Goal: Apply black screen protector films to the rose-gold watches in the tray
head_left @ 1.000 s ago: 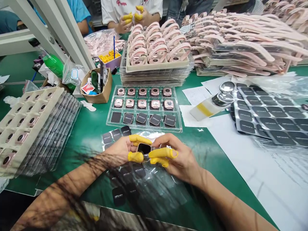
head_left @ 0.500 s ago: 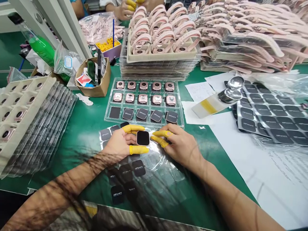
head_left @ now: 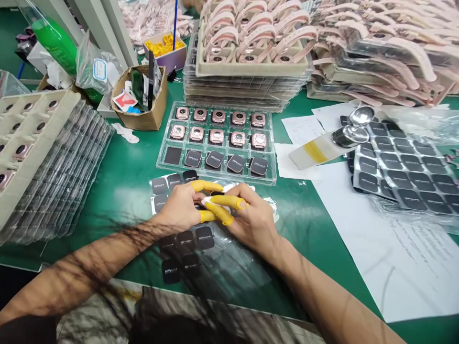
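My left hand [head_left: 181, 205], with yellow finger cots on, is closed round a smartwatch case [head_left: 216, 193]. Most of the watch is hidden; only a dark bit of its screen shows between the fingers. Across it lies my right hand [head_left: 249, 217], also in yellow finger cots, pinching a small white cloth-like piece [head_left: 205, 201] against the watch. Just beyond the hands lies a clear plastic tray [head_left: 274, 160] with two rows of pink watch cases [head_left: 216, 136] and a front row of black HiFuture-marked squares [head_left: 214, 159]. The front-left pocket holds no watch.
Sheets of black stickers lie under my hands [head_left: 185, 240] and at right [head_left: 409, 181]. A metal-topped dispenser bottle [head_left: 315, 150] stands on papers. Tray stacks rise at left [head_left: 71, 162] and back [head_left: 247, 88]. A cardboard box [head_left: 143, 114] stands behind at left.
My right hand has moved left over the watch, bringing the white piece onto it and covering most of the screen. The camera view has tilted down a little.
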{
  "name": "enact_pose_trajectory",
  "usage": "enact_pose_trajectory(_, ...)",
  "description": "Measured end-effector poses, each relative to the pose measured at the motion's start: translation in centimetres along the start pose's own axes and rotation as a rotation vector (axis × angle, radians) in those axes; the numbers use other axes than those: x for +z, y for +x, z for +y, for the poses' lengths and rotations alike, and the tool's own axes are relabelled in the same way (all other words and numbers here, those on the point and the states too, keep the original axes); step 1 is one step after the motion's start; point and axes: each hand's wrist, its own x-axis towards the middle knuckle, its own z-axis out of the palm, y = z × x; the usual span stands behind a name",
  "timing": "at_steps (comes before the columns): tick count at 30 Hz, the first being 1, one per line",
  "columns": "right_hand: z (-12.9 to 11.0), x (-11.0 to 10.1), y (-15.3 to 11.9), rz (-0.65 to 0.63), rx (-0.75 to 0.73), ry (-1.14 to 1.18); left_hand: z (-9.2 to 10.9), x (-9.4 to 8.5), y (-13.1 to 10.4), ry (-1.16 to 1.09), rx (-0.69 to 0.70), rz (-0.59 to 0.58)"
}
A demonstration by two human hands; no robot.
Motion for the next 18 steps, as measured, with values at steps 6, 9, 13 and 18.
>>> enact_pose_trajectory(6, -1.9, -2.9, -1.5, 0.049, 0.149, -0.337, -0.4, 0.1, 0.6, -0.101, -0.009, 0.003)
enact_pose_trajectory(9, -5.3, -2.7, -4.3, -0.148, 0.065, -0.128, -0.7, 0.0, 0.9, -0.16, 0.027, 0.03)
enact_pose_trajectory(13, -8.3, -1.0, -6.5, -0.333, -0.018, -0.019, -0.8, -0.1, 0.9, -0.101, 0.034, 0.007)
enact_pose_trajectory(18, -9.0, -1.1, -6.7, -0.3, 0.049, -0.024, -0.6, -0.1, 0.9, -0.08, 0.016, 0.029)
